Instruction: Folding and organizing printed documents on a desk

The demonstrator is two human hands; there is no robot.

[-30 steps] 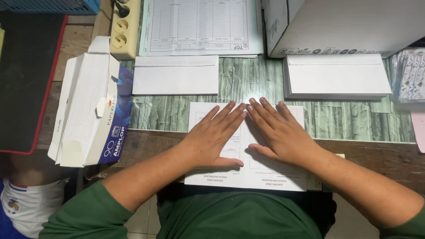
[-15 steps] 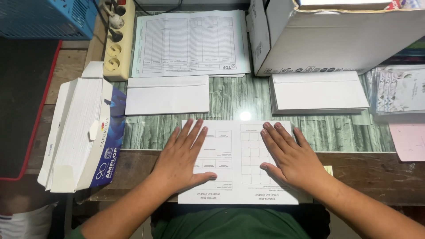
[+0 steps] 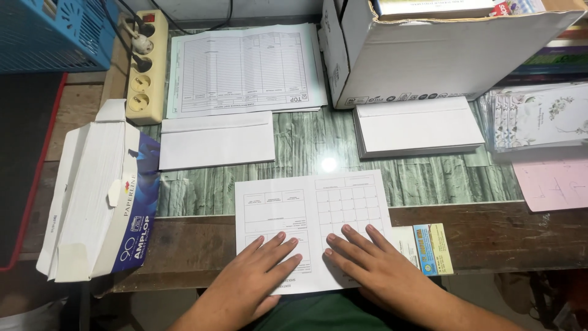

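An open envelope box is lying at nine o'clock on the wooden desk. The left hand and right hand, flat and released, are pressing the printed sheet at six o'clock.

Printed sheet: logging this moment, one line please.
left hand: flat on printed sheet | right hand: flat on sheet | sheet: on desk edge

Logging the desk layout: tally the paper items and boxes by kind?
Printed sheets: 2, one under the hands, one at the back
Envelope stacks: 2
Boxes: 2
Total: 6
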